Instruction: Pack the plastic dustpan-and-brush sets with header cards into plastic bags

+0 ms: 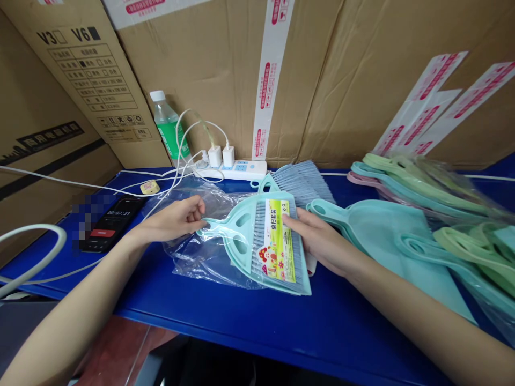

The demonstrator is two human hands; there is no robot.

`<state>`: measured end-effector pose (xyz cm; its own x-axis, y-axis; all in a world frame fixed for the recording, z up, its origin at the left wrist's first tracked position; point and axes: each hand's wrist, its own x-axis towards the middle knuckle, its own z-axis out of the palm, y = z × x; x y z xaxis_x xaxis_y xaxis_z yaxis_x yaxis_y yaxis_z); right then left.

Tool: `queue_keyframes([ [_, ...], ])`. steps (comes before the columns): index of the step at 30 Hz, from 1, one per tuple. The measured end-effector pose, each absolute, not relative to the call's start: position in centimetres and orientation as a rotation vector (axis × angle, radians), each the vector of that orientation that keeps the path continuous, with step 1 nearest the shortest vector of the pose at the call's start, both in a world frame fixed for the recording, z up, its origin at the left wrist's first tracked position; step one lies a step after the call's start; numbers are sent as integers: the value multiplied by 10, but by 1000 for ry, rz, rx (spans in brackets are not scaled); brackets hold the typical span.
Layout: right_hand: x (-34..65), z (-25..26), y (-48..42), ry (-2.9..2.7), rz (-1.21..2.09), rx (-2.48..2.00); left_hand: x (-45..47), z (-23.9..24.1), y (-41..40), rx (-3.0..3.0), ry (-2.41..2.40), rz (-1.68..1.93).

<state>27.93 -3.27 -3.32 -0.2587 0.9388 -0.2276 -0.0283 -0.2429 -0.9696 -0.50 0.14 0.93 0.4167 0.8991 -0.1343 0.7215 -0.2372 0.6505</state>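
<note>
A teal mini dustpan and brush set with a yellow label card lies on the blue table. My left hand pinches the tip of its handle together with the clear plastic bag spread under it. My right hand grips the right edge of the set, fingers curled round the brush bristles and pan. A second grey-bristled brush lies just behind.
Loose teal dustpans and bagged green, teal and pink sets fill the right side. A phone with a running timer, a power strip with chargers, white cables and a green bottle sit at the back left. Cardboard boxes wall the rear.
</note>
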Motion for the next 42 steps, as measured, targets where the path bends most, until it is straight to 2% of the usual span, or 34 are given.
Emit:
queue_keyframes([
  [18,280,-26,-29,-1047,1724,-1168,-11,10,6,2107,1436,332],
  [24,283,-28,-28,-1181,1710,-1086,-13,10,8,2145,1496,287],
  [31,284,-24,-29,-1277,1530,-1158,-10,12,8,2180,1485,176],
  [42,291,-25,-22,-1559,1514,-1054,-8,12,9,2177,1471,133],
])
